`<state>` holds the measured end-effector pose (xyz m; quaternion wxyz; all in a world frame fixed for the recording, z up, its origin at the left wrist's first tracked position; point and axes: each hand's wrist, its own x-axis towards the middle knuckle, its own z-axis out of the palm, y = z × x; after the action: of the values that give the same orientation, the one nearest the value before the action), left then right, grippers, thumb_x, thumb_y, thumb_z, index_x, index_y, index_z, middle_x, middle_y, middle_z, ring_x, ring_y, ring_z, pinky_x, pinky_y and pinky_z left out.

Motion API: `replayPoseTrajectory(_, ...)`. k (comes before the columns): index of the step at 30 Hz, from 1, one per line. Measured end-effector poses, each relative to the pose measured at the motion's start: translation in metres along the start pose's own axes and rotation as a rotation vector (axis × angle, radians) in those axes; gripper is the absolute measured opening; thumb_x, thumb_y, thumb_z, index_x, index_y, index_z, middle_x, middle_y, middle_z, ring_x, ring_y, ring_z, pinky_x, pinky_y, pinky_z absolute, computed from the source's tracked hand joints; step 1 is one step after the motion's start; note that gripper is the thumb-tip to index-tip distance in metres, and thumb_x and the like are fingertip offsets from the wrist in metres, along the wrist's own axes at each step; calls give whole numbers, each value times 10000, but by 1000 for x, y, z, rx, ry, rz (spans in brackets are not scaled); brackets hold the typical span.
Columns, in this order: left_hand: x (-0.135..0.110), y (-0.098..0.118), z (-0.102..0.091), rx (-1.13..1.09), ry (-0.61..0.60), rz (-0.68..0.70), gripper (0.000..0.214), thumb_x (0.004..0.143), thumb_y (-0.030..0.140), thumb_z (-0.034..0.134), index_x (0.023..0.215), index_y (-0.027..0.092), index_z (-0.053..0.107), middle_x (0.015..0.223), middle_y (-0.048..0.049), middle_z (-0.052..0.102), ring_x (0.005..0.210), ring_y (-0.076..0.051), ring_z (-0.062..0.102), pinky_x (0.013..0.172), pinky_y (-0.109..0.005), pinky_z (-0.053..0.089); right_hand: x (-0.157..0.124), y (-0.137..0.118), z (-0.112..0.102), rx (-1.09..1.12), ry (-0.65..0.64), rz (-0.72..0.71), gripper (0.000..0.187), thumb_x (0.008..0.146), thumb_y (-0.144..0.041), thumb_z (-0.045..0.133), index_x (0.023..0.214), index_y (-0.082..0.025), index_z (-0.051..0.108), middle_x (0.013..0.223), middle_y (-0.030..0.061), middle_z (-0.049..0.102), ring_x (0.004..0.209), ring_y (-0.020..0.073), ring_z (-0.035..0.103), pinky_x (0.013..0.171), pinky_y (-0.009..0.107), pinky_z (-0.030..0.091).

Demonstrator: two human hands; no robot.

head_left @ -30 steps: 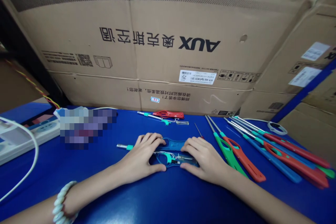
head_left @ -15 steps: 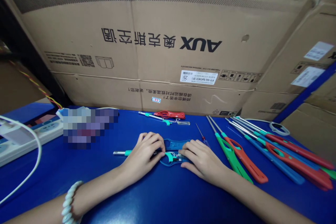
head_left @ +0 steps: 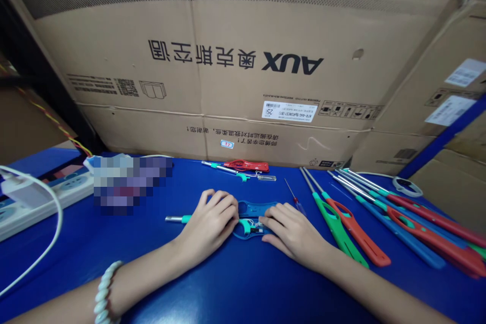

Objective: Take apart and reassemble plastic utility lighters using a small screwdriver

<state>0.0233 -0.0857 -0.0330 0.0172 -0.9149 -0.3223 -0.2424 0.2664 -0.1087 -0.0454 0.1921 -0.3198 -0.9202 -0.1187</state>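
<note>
An opened blue long-nosed lighter lies on the blue table between my hands. One half of its casing is behind the other, which holds a teal trigger, thin white wires and a small black part. Its metal tube sticks out to the left, past my left hand. That hand's fingers are curled onto the lighter's front part; the thumb tip is partly hidden. My right hand has its bent fingers on the right end of the casing and covers that end.
Behind lies a red lighter casing with its inner parts. A screwdriver rests near my right hand. Green, orange, blue and red lighters lie to the right. A power strip with a white cable is left; cardboard stands behind.
My left thumb and fingertips have drawn slightly back from the teal trigger, showing more of it. My right hand keeps its place. The view has shifted a little.
</note>
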Motion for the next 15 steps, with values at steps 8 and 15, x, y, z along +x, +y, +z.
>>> replayPoseTrajectory(8, 0, 1, 3, 69, -28, 13, 196, 960, 131, 350, 890, 190, 523, 1014, -57, 619, 961, -228, 506, 896, -432, 286, 0, 1, 2, 0, 6, 4, 225, 959, -304, 499, 1064, -138, 608, 918, 92, 627, 801, 209, 543, 702, 335, 422)
replayPoseTrajectory(15, 0, -1, 1, -35, -30, -53, 138, 920, 117, 351, 878, 187, 463, 969, -47, 569, 933, -218, 494, 888, -413, 292, 1, 2, 0, -3, 21, 1, 207, 937, -280, 539, 1049, -122, 612, 903, 88, 621, 788, 212, 542, 688, 336, 420)
